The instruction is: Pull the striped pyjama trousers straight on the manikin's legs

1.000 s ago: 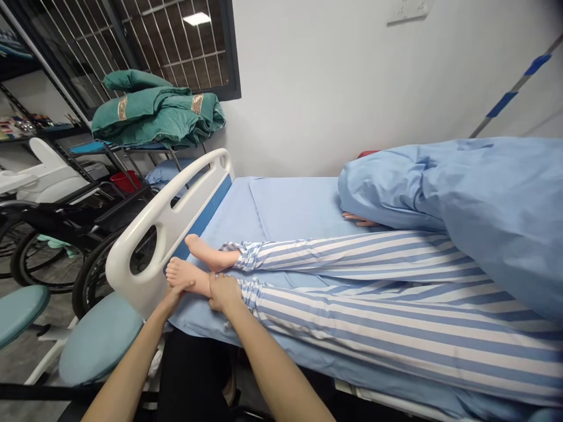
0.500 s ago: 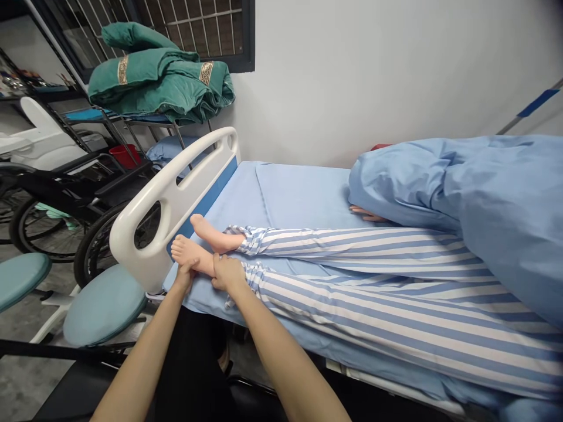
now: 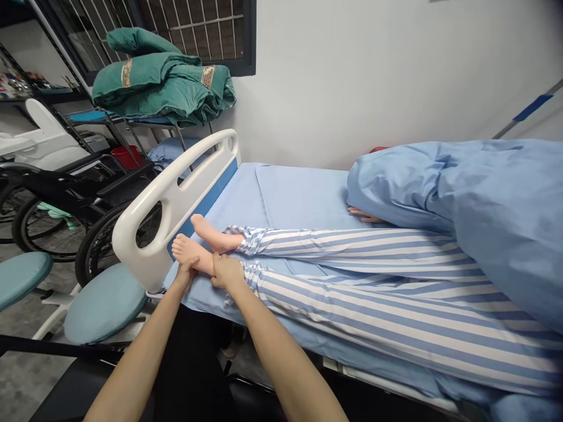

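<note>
While my left hand (image 3: 185,275) wraps the pale rubbery mannequin foot (image 3: 189,253) and my right hand (image 3: 226,274) clamps its ankle, the second pale foot (image 3: 215,236) lies untouched just past my grip.

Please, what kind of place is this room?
Probably a hospital ward or care-training room: a bed with a white plastic footboard, a wheelchair, and striped patient pyjamas on a lying figure.

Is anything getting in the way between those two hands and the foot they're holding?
Nothing visible does. The left hand and right hand rest directly on the foot. The bed's white end panel stands beside the left hand, not between them.
</note>
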`<state>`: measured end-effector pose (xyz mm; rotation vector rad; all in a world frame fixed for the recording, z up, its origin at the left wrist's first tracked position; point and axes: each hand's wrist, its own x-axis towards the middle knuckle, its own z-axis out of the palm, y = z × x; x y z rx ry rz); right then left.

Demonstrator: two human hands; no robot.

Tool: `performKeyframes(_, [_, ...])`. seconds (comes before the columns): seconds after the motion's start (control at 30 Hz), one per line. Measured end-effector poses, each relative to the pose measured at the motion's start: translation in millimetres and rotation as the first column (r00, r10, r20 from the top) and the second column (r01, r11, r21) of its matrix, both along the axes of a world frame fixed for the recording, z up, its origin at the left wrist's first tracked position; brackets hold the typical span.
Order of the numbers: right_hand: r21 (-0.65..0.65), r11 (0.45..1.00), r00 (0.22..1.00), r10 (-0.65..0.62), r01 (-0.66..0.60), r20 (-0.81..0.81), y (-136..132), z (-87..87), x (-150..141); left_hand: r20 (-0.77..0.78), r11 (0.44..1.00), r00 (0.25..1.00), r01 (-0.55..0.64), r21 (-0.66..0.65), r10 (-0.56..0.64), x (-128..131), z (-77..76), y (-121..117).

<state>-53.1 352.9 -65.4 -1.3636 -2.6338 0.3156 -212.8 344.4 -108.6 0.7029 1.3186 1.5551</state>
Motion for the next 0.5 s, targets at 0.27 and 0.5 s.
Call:
performKeyframes(0.27, [-0.017, 0.999, 0.999, -0.03, 0.03, -0.013, -1.0, 1.8, -0.7, 0.117, 1.0, 0.993, -0.007, 0.002, 0.006, -0.6, -2.9, -1.5])
performKeyframes(0.5, [-0.027, 1.0, 1.0, -0.011, 0.01, -0.02, -1.2, 1.6, -0.4, 0.115, 0.999, 0.993, 0.014, -0.036, -0.01, -1.0, -1.1, -1.3])
